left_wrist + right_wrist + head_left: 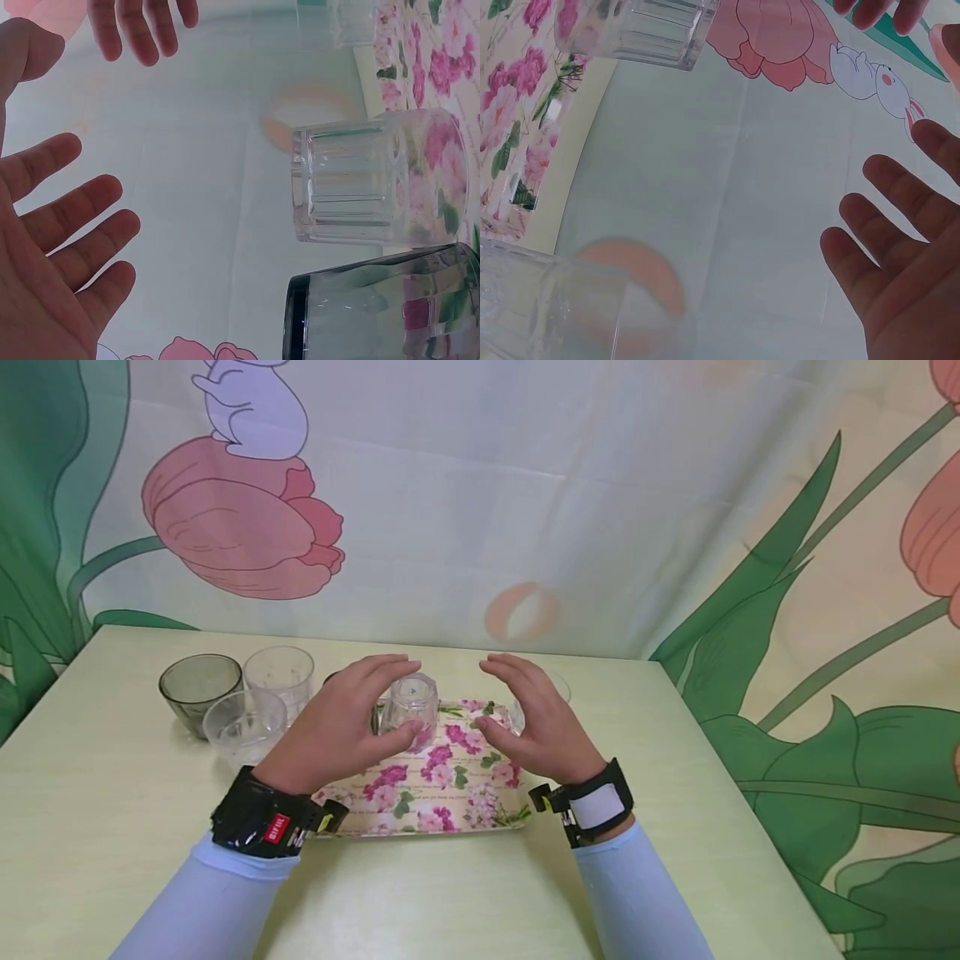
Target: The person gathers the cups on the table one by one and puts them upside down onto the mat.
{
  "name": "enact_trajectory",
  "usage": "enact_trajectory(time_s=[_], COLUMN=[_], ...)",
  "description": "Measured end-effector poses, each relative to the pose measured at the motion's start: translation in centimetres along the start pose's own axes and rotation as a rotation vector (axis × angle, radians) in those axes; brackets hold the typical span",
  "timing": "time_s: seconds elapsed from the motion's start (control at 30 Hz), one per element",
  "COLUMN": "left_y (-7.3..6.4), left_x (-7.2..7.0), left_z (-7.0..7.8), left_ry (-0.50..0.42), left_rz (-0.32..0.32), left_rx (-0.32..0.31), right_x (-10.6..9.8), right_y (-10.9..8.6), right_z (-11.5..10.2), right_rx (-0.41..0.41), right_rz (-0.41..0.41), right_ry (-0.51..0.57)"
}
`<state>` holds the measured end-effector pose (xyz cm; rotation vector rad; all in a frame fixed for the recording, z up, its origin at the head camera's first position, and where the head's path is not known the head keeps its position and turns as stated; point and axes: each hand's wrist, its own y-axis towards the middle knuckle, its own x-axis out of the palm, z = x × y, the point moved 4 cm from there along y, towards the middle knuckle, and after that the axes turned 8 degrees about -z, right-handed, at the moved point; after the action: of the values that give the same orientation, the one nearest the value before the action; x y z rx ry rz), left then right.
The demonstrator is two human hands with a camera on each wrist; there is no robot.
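Both hands are held up over a floral tray [450, 793], palms turned toward each other with fingers loosely bent. Neither my left hand [341, 727] nor my right hand [543, 718] holds anything. Between them, nearer the left fingertips in the head view, a clear faceted glass [412, 693] stands upside down on the tray. The left wrist view shows a dark tinted glass [360, 315] next to that clear one; my left hand mostly hides it in the head view. Another clear glass [547, 307] is partly hidden behind my right hand in the head view.
On the table left of the tray stand a grey smoked glass [197, 693] and two clear ones, a rear glass [288, 668] and a front glass [243, 731]. A printed curtain [465, 510] hangs along the pale table's [420, 893] back edge.
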<state>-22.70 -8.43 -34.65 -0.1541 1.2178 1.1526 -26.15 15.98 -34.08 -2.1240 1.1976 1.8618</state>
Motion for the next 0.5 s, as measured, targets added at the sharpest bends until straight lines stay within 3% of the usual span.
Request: enact_trajectory(time_s=[0.5], left_y=[-0.27], left_x=[-0.08], left_z=[-0.28], left_ry=[0.015], left_rz=[0.002], left_rx=[-0.005], right_x=[0.14], right_y=[0.32], right_z=[-0.33], right_rx=[-0.010], right_rz=[0.004], right_ry=[0.011])
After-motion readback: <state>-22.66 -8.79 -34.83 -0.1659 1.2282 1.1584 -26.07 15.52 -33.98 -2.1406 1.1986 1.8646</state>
